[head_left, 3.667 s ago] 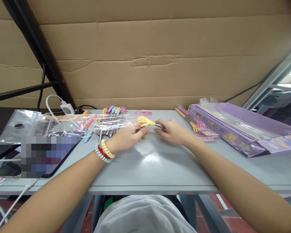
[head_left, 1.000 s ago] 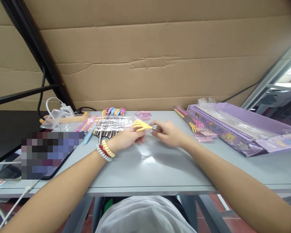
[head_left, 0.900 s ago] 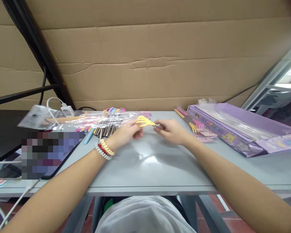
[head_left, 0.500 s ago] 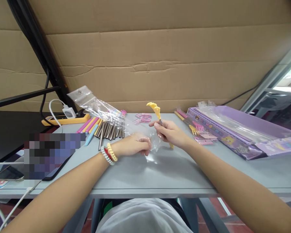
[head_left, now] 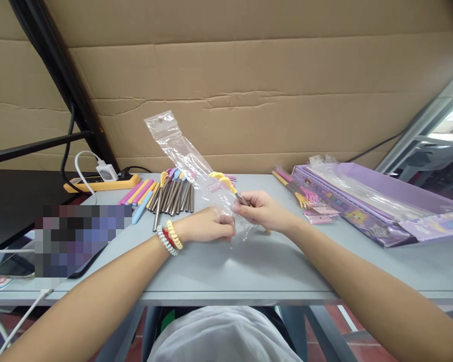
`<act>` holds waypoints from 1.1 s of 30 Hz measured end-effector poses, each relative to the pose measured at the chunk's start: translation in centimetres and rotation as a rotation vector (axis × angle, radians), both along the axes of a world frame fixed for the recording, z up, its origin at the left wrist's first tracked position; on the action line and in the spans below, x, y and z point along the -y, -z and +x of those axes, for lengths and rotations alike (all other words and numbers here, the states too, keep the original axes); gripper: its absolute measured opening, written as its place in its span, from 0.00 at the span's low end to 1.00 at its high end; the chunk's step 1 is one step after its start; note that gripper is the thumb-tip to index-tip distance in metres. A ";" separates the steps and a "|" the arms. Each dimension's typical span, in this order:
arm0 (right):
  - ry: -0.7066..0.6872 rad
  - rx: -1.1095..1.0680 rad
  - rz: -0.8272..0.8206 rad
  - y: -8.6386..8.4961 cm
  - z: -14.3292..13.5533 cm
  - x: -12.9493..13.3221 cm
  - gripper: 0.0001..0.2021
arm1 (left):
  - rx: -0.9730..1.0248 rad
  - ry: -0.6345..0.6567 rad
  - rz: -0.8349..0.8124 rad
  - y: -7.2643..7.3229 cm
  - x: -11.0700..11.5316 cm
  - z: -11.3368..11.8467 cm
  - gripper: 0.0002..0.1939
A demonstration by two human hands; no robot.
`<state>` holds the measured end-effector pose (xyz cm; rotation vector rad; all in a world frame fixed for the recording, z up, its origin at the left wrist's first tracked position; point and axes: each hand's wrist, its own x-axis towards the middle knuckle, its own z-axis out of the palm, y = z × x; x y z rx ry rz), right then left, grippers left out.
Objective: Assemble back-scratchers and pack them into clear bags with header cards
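Observation:
My left hand (head_left: pixel 211 224) is closed on the lower end of a long clear plastic bag (head_left: pixel 181 146), which slants up and away to the left. In my right hand (head_left: pixel 260 208) is a back scratcher (head_left: pixel 224 182) with a yellow hand-shaped head and a metal shaft. Its yellow head lies against the bag; I cannot tell whether it is inside. To the left of the bag, several metal back scratcher shafts (head_left: pixel 169 198) with coloured heads lie in a row, beside pink, yellow and blue handles (head_left: pixel 141 193).
At the right stands an open purple box (head_left: pixel 347 203) holding clear bags. Bagged back scratchers (head_left: pixel 298 188) and pink cards (head_left: pixel 319 216) lie left of it. A yellow power strip (head_left: pixel 86 186) and a blurred-out device (head_left: pixel 81 241) are at the left. A cardboard wall (head_left: pixel 249 110) closes the back.
The bag has swung more upright and to the right. My right hand has tilted the back scratcher leftward, bringing its yellow head down onto the bag.

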<state>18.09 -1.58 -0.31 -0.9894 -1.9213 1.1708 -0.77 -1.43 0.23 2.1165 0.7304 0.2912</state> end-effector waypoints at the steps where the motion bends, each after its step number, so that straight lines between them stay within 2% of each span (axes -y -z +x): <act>1: 0.023 0.000 0.004 0.0 0.1 -0.1 0.22 | 0.037 -0.021 -0.006 0.0 -0.1 0.0 0.09; 3: 0.058 0.009 0.011 0.0 0.4 -0.3 0.21 | 0.177 -0.097 -0.035 0.0 -0.3 -0.1 0.09; 9: 0.090 0.043 0.027 0.1 0.8 -0.4 0.21 | 0.692 -0.476 -0.177 -0.2 -2.0 -0.8 0.12; 16: 0.145 0.223 0.188 0.1 0.8 -0.6 0.19 | 0.878 -0.619 -0.267 -1.1 -2.6 -1.5 0.11; 21: 0.233 0.469 0.459 0.0 1.8 -0.9 0.15 | 1.031 -0.785 -0.287 -1.9 -2.9 -2.3 0.10; 25: 0.263 0.598 0.519 0.0 2.4 -1.2 0.14 | 1.108 -0.818 -0.328 -2.6 -3.0 -3.1 0.10; 33: 0.359 0.752 0.516 -0.1 3.2 -1.7 0.16 | 1.107 -0.724 -0.409 -2.6 -2.7 -3.3 0.12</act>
